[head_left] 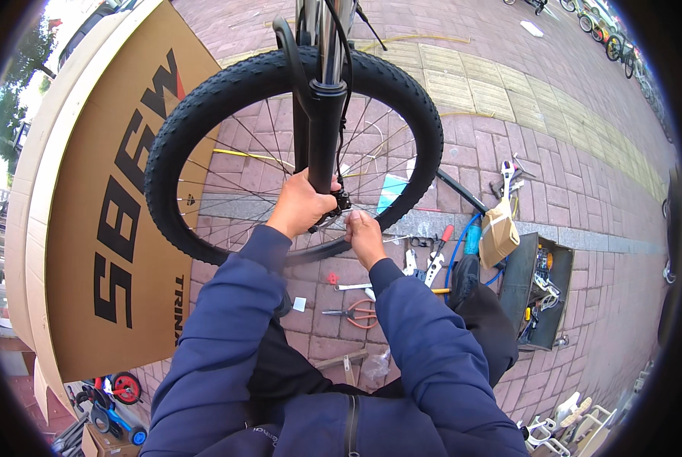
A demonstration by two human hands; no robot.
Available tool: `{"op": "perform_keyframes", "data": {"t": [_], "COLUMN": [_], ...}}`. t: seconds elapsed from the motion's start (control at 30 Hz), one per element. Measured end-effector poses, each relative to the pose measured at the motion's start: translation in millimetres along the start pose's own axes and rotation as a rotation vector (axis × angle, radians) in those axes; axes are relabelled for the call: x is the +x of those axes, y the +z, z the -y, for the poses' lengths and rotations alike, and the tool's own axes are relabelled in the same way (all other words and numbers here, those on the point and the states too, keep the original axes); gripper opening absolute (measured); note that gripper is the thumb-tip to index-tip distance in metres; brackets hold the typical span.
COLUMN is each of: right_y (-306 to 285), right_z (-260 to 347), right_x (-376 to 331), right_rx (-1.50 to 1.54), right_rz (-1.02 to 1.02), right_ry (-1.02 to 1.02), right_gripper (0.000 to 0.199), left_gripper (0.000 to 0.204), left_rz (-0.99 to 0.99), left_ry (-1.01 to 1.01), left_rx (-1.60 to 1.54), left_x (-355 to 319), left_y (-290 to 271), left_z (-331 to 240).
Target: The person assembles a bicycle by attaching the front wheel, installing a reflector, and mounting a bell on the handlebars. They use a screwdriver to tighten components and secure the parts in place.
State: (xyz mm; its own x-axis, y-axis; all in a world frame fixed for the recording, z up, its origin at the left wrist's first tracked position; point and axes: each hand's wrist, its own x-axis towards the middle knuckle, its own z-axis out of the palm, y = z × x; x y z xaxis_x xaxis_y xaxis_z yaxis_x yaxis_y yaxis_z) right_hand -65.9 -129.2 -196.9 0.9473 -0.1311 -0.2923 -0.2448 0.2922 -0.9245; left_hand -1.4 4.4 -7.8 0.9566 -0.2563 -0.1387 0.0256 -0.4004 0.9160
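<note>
- The wheel (423, 126) is in front of you, with the fork (326, 137) standing over its middle; this is the place of your work.
- On the left, the side of the big box (154, 221) makes your border. In this view the tyre overlaps it, so I cannot tell if they touch.
- On the right, the toolbox (517, 283) is open, past your right knee, and its long wall faces you.
- Between your right shoe (466, 279) and the wheel, the room is narrow: a screwdriver (444, 238), wrenches (435, 268) and a blue hose (454, 259) lie there on the paving (607, 179).
- The parcel (499, 233) is just beside the toolbox, at its upper left.
- Below the wheel, the pliers (360, 313) lie between your forearms, with handles spread.
- The wider paving is to the upper right, across the yellow strip (501, 87).
- Your left grip (303, 202) is closed around the low part of the fork, with the thumb near the brake (343, 200).
- Your right grip (365, 234) is just to the right of the brake, with thumb and finger near together; I cannot tell if they pinch something small.
</note>
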Motion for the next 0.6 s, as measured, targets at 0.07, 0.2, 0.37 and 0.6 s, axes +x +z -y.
{"op": "perform_keyframes", "data": {"t": [0.07,0.2,0.37,0.6], "right_y": [-3.9,-11.0,-10.8,-4.7], "right_z": [-3.8,-0.2,39.6,164.9], "right_x": [-0.7,-4.8,-6.6,-33.3], "right_rx": [0.129,0.246,0.039,-0.142], "right_rz": [-0.042,-0.229,-0.343,-0.224], "right_ry": [0.016,0.154,0.018,-0.265], "right_gripper": [0.035,0.033,0.038,0.040], "left_gripper": [0.040,0.043,0.033,0.077], "left_rz": [0.035,0.064,-0.870,-0.860], "left_ry": [-0.001,0.076,0.644,-0.005], "left_rx": [0.015,0.211,0.341,0.563], "left_x": [-2.0,-7.4,-17.4,-69.5], "left_y": [-4.5,-23.8,-90.3,-188.6], "left_z": [-4.4,-21.5,-39.3,-41.0]}}
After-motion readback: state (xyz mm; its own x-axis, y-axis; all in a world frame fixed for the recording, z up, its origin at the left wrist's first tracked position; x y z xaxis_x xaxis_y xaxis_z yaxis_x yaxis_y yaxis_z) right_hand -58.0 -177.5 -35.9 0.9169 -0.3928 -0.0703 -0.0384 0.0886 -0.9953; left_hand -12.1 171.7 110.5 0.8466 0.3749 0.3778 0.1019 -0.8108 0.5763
